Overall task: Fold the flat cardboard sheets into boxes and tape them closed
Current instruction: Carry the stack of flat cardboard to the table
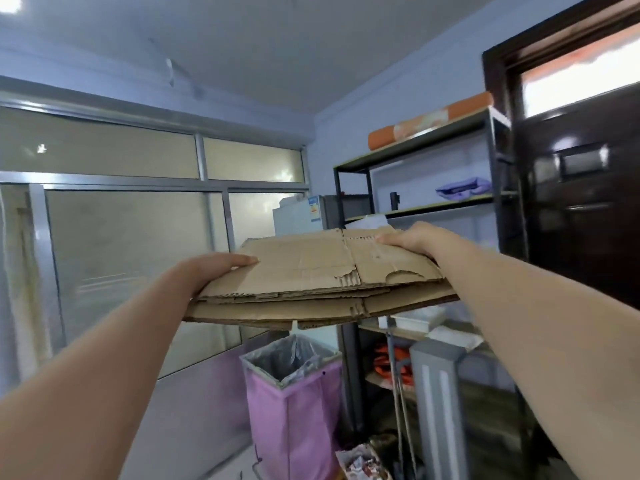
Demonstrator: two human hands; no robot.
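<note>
A stack of flat brown cardboard sheets [311,278] is held level in the air at chest height, in front of a metal shelf. My left hand [214,270] grips the stack's left edge, thumb on top. On the stack's far right corner my right hand [415,239] holds it, fingers lying across the top sheet. The top sheet has torn edges along its near side. No tape is in view.
A black metal shelf unit [491,161] stands right behind the stack, with an orange roll [429,121] on top. A pink bin with a plastic liner [294,393] stands below. A dark door [581,188] is at right, frosted glass partitions [131,258] at left.
</note>
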